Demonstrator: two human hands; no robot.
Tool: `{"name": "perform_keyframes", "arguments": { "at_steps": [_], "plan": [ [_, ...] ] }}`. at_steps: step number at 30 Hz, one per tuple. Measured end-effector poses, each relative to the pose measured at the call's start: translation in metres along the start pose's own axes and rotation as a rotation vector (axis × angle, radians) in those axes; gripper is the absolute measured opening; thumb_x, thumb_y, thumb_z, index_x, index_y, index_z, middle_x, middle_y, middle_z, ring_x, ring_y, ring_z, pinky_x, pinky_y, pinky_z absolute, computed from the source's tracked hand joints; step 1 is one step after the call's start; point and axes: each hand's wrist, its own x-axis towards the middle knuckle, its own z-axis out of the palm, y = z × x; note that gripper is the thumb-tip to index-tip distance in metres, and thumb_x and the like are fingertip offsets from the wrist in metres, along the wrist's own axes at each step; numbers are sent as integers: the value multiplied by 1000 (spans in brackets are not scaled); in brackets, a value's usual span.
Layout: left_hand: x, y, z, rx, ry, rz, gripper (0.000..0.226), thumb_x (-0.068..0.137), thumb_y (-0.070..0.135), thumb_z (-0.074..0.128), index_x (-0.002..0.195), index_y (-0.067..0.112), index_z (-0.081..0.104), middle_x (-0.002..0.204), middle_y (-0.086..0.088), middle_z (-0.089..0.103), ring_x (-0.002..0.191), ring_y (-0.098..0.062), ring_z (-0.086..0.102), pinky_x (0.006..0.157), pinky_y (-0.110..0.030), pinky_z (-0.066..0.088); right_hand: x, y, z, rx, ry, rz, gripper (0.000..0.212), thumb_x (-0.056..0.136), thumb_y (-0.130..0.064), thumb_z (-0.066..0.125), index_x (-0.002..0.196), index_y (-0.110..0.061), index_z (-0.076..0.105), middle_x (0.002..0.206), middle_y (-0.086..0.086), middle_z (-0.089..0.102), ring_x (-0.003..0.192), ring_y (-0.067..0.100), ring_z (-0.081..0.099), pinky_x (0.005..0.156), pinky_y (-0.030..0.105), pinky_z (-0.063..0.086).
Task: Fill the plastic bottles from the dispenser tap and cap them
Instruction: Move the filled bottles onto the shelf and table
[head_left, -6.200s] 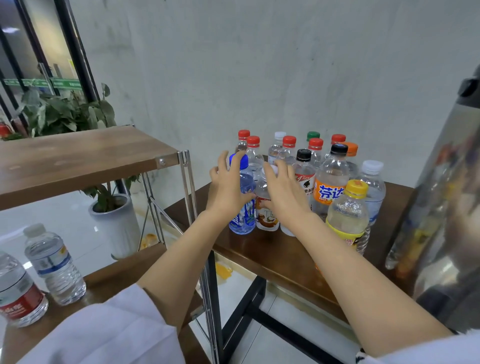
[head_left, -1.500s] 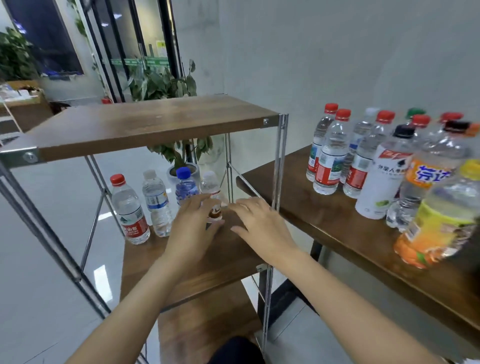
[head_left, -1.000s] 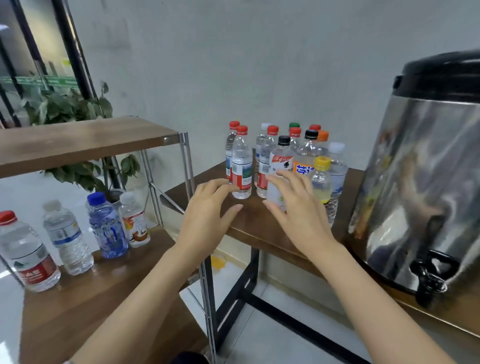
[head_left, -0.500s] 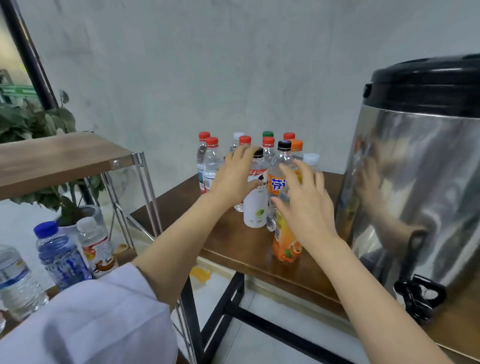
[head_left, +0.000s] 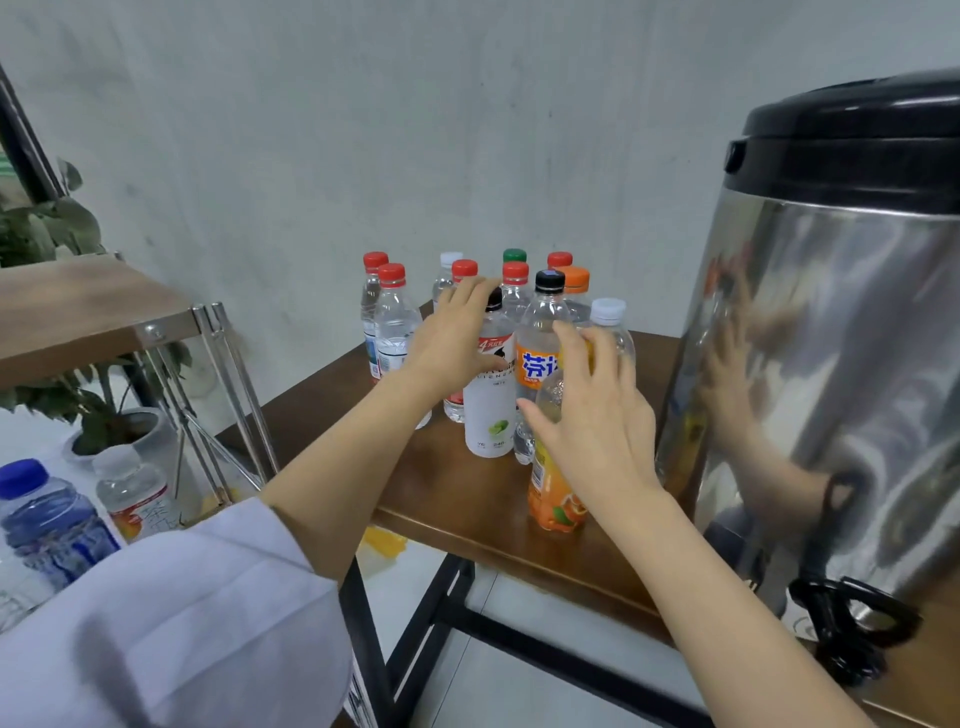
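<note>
Since the frame a second and a half earlier, both hands have been carried from the low shelf at the left across to the cluster of capped bottles (head_left: 395, 325) standing on the tabletop (head_left: 447, 499) at the middle of the frame. The left hand (head_left: 457, 340) is now laid against the shoulder of the white-labelled bottle (head_left: 489, 410), its fingers (head_left: 475, 296) stretched out and not curled round it. The right hand (head_left: 597, 421) is held in front of the orange-labelled bottle (head_left: 553, 499) at the near edge of the cluster, its fingers (head_left: 574, 348) spread and only lightly bent; no closed grip is seen on either bottle, though contact behind the right palm cannot be told.

The steel dispenser (head_left: 841, 364) fills the right of the frame, with its black tap (head_left: 852, 629) low at the lower right, well apart from both hands. A blue-capped bottle (head_left: 47, 525) is seen at the lower left.

The step in hand is judged to be the picking of the next bottles from the cluster. All caps in view are still seated. For the next move, the fingers are to be closed round the two near bottles without their neighbours being knocked over; then a cap is to be unscrewed and the open mouth brought under the tap.
</note>
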Motion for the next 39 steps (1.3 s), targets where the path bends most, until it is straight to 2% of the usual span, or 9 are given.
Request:
{"name": "perform_keyframes", "arguments": {
  "at_steps": [6, 10, 14, 17, 20, 25, 29, 33, 39],
  "plan": [
    [-22, -5, 17, -234, 155, -23, 95, 70, 21, 89, 148, 22, 33, 148, -8, 34, 131, -33, 39, 107, -46, 41, -7, -2, 2, 10, 10, 21, 88, 70, -43, 85, 138, -7, 41, 132, 15, 52, 110, 32, 56, 63, 36, 57],
    [-41, 6, 21, -405, 216, -38, 90, 75, 15, 85, 148, 27, 34, 139, -6, 42, 120, -14, 47, 96, -21, 40, -10, -6, 0, 15, -29, 32, 90, 70, -38, 87, 140, -9, 38, 134, 17, 49, 110, 35, 56, 65, 39, 60],
    [-54, 14, 23, -396, 267, -34, 86, 76, 14, 85, 147, 23, 38, 140, -5, 44, 124, -15, 48, 97, -21, 40, -12, -9, -3, 59, -98, 47, 94, 73, -39, 85, 146, -16, 30, 142, 13, 41, 114, 35, 55, 65, 41, 59],
    [-61, 16, 25, -390, 301, -12, 86, 75, 13, 86, 147, 21, 41, 140, -5, 45, 126, -20, 49, 100, -28, 46, -15, -12, -7, 49, -133, 43, 95, 76, -40, 83, 146, -24, 21, 144, 9, 37, 106, 32, 60, 64, 41, 58],
    [-70, 20, 26, -393, 319, -18, 84, 78, 15, 84, 149, 24, 39, 138, -3, 47, 125, -17, 50, 97, -26, 47, -17, -13, -8, 68, -158, 61, 93, 80, -41, 80, 145, -30, 14, 145, 8, 37, 105, 30, 63, 68, 42, 59],
    [-84, 23, 22, -417, 322, 4, 83, 79, 13, 83, 149, 24, 40, 137, -2, 48, 125, -13, 49, 98, -17, 43, -19, -10, -11, 157, -160, 65, 84, 85, -37, 75, 148, -30, 19, 143, 6, 38, 110, 27, 62, 71, 40, 57],
    [-96, 27, 13, -434, 325, -15, 80, 79, 14, 83, 147, 22, 42, 135, -1, 50, 122, -8, 48, 95, -1, 36, -22, -12, -15, 237, -188, 26, 82, 86, -31, 74, 146, -35, 18, 145, 1, 34, 113, 27, 58, 73, 45, 58],
    [-114, 26, 0, -422, 335, -38, 81, 78, 14, 84, 146, 26, 42, 138, 1, 50, 124, -9, 48, 93, 2, 34, -28, -23, -22, 303, -172, -45, 83, 85, -27, 75, 144, -37, 16, 144, 0, 35, 120, 25, 54, 72, 45, 57],
    [-148, 23, -25, -392, 373, -87, 79, 77, 16, 84, 145, 27, 43, 133, 4, 54, 116, 2, 47, 92, 1, 33, -34, -46, -39, 370, -138, -124, 84, 84, -29, 77, 147, -34, 22, 147, 0, 35, 126, 23, 50, 79, 43, 57]
  ]
}}
